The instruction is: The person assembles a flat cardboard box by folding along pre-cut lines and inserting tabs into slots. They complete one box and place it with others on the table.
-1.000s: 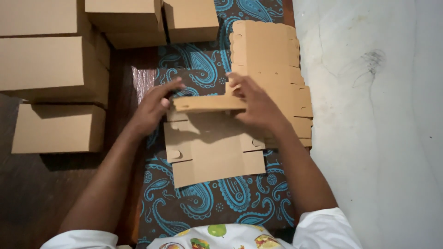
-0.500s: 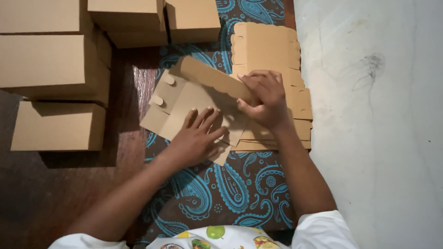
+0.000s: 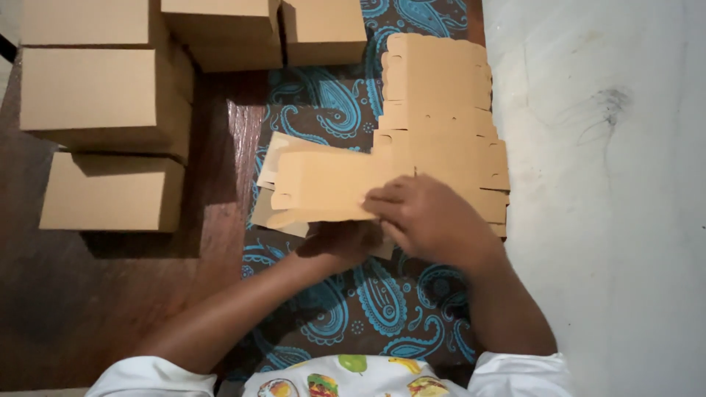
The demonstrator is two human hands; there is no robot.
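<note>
A flat brown cardboard box blank point(image 3: 323, 184) is held above a blue paisley cloth point(image 3: 368, 309). My right hand point(image 3: 426, 220) grips its right edge from above, fingers curled over the fold. My left hand point(image 3: 342, 242) is underneath the blank, mostly hidden by it, supporting it from below. The blank is partly folded, with flaps sticking out to the left. Just behind it lies a stack of flat cardboard blanks point(image 3: 441, 103).
Several assembled brown boxes stand on the dark wooden floor at the left point(image 3: 110, 191) and along the top point(image 3: 220, 29). A pale concrete surface point(image 3: 610, 198) fills the right side.
The blank has been turned and folded over. My left hand slid from on top of it to beneath it; my right hand moved down and left along its edge.
</note>
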